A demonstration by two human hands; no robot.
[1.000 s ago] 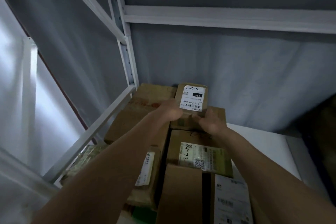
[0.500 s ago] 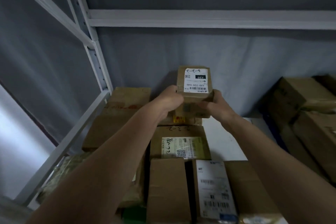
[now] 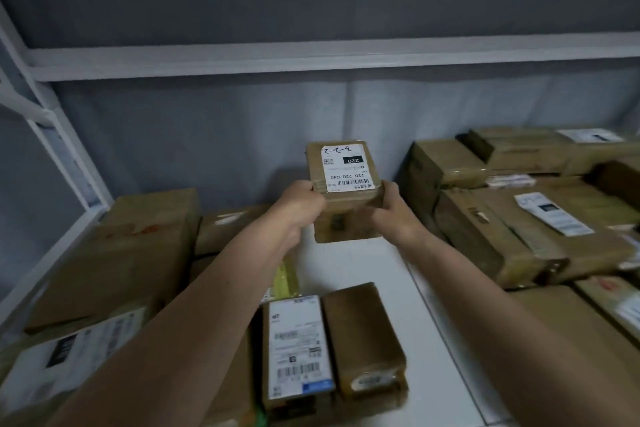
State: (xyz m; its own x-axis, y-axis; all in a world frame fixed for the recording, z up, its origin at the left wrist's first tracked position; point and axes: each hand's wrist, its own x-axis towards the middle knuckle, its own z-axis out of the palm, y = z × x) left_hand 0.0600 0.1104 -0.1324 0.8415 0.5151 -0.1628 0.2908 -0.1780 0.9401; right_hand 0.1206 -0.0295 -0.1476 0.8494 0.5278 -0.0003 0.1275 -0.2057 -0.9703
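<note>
Parcel storeroom: labelled cartons (image 3: 512,229), metal racking (image 3: 311,59)

Only one camera is at work here, worn on the person's head. It faces forward and somewhat down into a shelf bay, and its wide lens makes the post (image 3: 69,156) at the left lean. The rail (image 3: 332,59) crosses high in the view. Both forearms rise from the bottom corners to the left hand (image 3: 299,206) and right hand (image 3: 391,211), which hold a box (image 3: 346,191) at arm's length near centre. The white shelf (image 3: 363,263) lies close below.

One held parcel (image 3: 346,170) — at least ten shelved parcels (image 3: 363,340) — one white shelf (image 3: 360,263)
</note>
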